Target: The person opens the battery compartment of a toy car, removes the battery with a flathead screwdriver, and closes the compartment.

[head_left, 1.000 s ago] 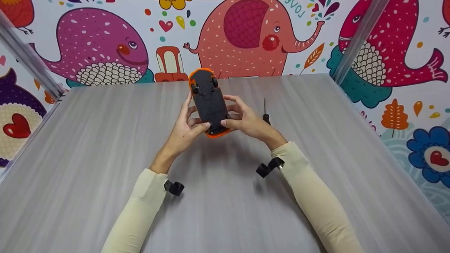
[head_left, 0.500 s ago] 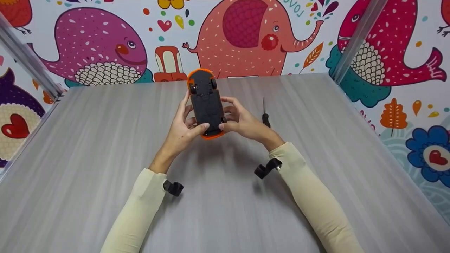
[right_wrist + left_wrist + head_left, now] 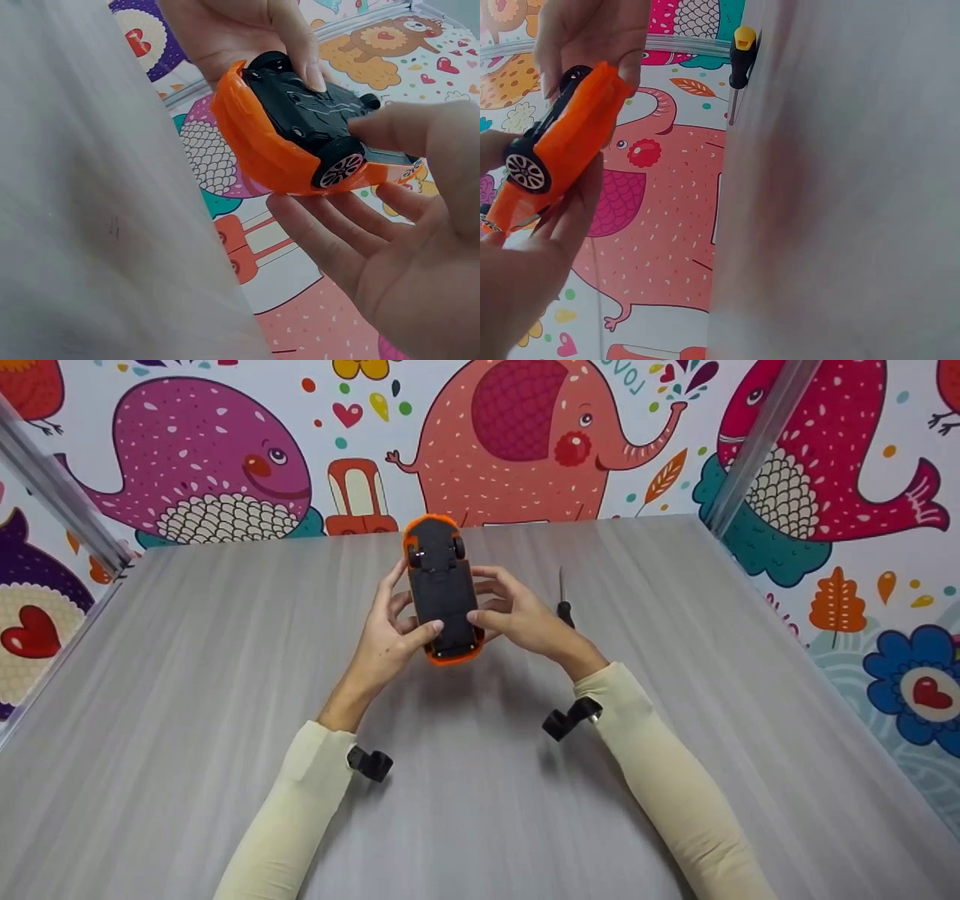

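Note:
An orange toy car [image 3: 444, 592] is held up above the table, its black underside turned toward the head camera. My left hand [image 3: 390, 634] grips its left side, thumb on the underside and fingers behind the body. On the other side my right hand [image 3: 525, 619] holds it with the thumb against the black base and curled fingers along the edge. In the right wrist view the toy car [image 3: 270, 150] shows its black wheels with silver spokes. A screwdriver [image 3: 564, 604] lies on the table just beyond my right hand, its shaft pointing away from me.
The grey wood-grain table [image 3: 187, 675] spreads beneath both arms. Behind it stands a wall panel [image 3: 517, 427] printed with cartoon animals, with metal posts at the back corners. Small black wrist cameras hang from both sleeves.
The toy car has dropped slightly toward me and straightened a little in both hands. My right thumb has shifted a bit higher along the underside. The screwdriver stays on the table.

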The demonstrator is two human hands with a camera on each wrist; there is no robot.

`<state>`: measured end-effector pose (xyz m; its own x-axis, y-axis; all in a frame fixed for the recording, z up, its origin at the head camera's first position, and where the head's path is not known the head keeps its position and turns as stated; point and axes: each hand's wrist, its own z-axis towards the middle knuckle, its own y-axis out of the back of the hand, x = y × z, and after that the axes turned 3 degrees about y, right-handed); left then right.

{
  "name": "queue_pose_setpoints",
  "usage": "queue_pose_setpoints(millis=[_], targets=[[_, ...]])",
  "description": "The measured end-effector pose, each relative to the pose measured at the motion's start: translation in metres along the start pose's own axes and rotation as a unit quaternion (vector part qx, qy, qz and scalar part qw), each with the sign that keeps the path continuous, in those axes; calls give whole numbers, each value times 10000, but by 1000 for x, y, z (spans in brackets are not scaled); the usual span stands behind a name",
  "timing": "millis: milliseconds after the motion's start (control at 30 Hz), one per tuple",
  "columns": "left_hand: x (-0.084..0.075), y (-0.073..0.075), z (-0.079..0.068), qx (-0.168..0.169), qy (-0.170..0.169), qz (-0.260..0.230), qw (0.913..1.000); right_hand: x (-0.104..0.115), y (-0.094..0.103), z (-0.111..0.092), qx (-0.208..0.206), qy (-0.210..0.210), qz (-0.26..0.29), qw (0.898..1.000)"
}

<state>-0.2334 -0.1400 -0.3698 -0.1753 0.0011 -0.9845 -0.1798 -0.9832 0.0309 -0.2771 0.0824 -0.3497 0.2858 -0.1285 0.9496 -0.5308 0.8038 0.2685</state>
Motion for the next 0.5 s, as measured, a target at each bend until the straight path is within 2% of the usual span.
queue_pose_setpoints(millis=[167,333,500], targets=[[2,-1,-1,196,-31,-137,9997,3,-2,-1,-207,117,-36,9997],[2,-3,-2,56,-62,-212,9997,6,-5,-2,-324,240,-196,9990],[2,-5,0,-4,-75,-174,9998,10,-5,-4,-740,517,-485,9947]])
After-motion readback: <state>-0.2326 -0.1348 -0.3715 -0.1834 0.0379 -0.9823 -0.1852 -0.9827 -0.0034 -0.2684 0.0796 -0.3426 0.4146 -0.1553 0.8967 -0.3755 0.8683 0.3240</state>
